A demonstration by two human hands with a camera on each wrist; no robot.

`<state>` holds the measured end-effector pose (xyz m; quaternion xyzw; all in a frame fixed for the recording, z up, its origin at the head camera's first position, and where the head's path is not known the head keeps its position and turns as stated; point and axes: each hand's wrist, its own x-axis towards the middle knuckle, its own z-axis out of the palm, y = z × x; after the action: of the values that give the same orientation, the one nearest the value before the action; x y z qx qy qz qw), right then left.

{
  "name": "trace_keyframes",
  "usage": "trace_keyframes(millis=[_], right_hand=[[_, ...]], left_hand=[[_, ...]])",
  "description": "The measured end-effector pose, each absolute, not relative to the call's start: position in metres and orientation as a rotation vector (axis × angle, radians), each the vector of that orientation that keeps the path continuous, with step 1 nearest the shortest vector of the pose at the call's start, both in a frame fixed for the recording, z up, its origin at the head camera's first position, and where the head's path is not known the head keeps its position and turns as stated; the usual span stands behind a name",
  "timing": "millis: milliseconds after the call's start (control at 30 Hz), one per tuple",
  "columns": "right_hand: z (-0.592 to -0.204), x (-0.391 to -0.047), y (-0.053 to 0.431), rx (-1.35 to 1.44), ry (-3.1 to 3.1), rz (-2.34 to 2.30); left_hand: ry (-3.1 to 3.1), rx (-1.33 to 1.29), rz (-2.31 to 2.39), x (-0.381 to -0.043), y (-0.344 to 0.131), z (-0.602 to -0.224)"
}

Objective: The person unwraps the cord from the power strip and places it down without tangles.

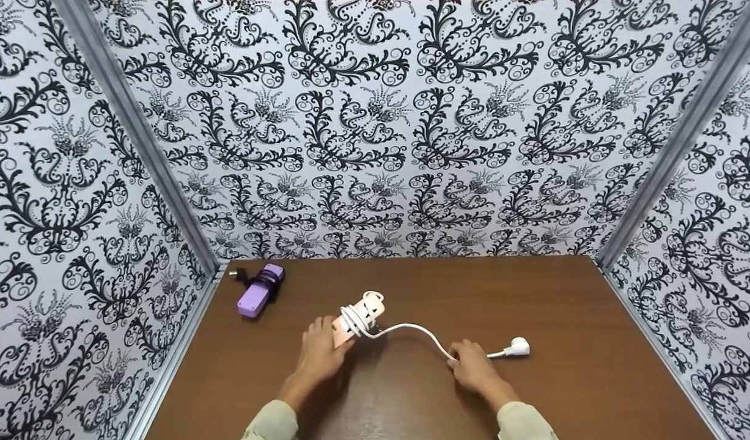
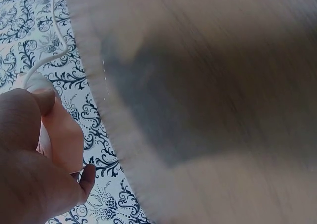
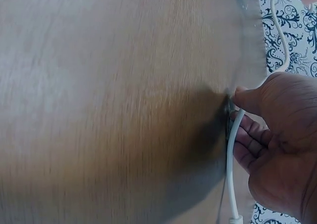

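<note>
My left hand (image 1: 321, 351) grips the lower end of a peach power strip (image 1: 344, 330), which is tilted above the table. Several turns of white cord (image 1: 352, 320) are wound round the strip's middle, and one loop sticks up at its far end. From there the cord runs in a loose curve to my right hand (image 1: 472, 366), whose fingers and thumb hold it. Beyond that hand a short length ends in a white plug (image 1: 519, 346). In the left wrist view the thumb and fingers are around the peach body (image 2: 67, 135). The right wrist view shows the cord (image 3: 230, 169) passing through the fingers.
A purple power strip (image 1: 260, 293) wrapped in black cord lies at the table's far left, its dark plug (image 1: 235, 274) beside it. Patterned walls (image 1: 375, 153) with grey metal corner posts (image 1: 674, 146) enclose the brown table (image 1: 564, 299) at the back and sides.
</note>
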<state>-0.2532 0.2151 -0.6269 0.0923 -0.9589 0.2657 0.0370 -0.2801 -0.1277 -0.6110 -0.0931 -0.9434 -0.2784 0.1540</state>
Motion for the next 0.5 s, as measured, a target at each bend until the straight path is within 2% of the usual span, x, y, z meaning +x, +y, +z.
trace_keyframes(millis=[500], right_hand=[[-0.616,-0.255,0.208,0.305,-2.948,0.832]], left_hand=[[-2.701,-0.240,-0.962,-0.285,-0.111,-0.607]])
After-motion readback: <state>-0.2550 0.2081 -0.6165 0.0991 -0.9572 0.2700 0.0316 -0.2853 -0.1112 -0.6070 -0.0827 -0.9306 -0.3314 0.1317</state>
